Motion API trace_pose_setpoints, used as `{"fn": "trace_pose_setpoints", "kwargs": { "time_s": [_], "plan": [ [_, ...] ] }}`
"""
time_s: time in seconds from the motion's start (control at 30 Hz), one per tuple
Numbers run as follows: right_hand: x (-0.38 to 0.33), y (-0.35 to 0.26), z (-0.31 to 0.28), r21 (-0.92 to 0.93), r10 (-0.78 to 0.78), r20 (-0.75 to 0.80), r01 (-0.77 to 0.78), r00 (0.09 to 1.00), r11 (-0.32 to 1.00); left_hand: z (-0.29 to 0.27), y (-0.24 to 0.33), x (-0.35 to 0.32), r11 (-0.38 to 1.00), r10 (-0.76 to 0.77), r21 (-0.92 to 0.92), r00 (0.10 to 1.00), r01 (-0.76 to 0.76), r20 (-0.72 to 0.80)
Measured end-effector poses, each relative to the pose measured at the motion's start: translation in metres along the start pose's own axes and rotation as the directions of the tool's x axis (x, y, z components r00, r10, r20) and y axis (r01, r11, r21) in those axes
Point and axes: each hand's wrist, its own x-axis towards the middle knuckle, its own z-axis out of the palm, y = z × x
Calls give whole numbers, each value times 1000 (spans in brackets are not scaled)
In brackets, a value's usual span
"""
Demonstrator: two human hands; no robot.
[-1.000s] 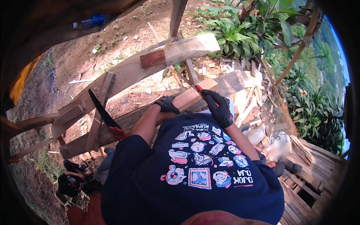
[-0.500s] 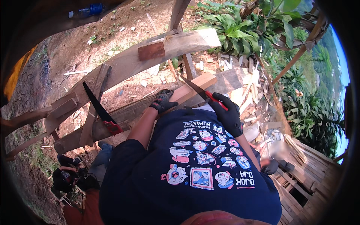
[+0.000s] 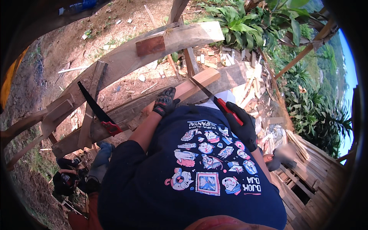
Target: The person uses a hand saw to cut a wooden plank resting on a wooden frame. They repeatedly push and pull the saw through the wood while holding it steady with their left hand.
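In a black glove, my right hand (image 3: pixel 242 124) is closed round the red handle of a hand saw (image 3: pixel 209 93). The saw's dark blade lies across a squared, light brown wooden block (image 3: pixel 188 87), nearer its right end. My left hand (image 3: pixel 165 102), also gloved, grips the block to the left of the blade, with the fingers over its top. Under the block runs a long grey plank (image 3: pixel 230 79). A second hand saw (image 3: pixel 100 113), with a black blade and red handle, leans against the timbers at the left, out of my hands' hold.
A broad weathered beam (image 3: pixel 122 53) with a reddish wood piece (image 3: pixel 150 45) on it crosses beyond the block. Other people (image 3: pixel 71 180) are at lower left and right. Offcuts (image 3: pixel 251 82) litter the ground. Wooden decking (image 3: pixel 316 176) lies at right; leafy plants (image 3: pixel 245 27) grow behind.
My right hand has drawn the saw back toward my body and slightly right, the blade still across the block. My left hand remains on the block; the whole view has shifted slightly.
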Motion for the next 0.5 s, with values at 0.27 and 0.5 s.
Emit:
{"fn": "trace_pose_setpoints", "kwargs": {
  "time_s": [0.27,0.5],
  "plan": [
    [-5,5,5,-67,-28,-27,27,999,997,-17,7,5,999,-30,-29,999,31,34],
    [11,-8,16,-12,-50,-25,50,998,999,-2,-5,7,984,126,134,989,-115,-74]
  ]
}}
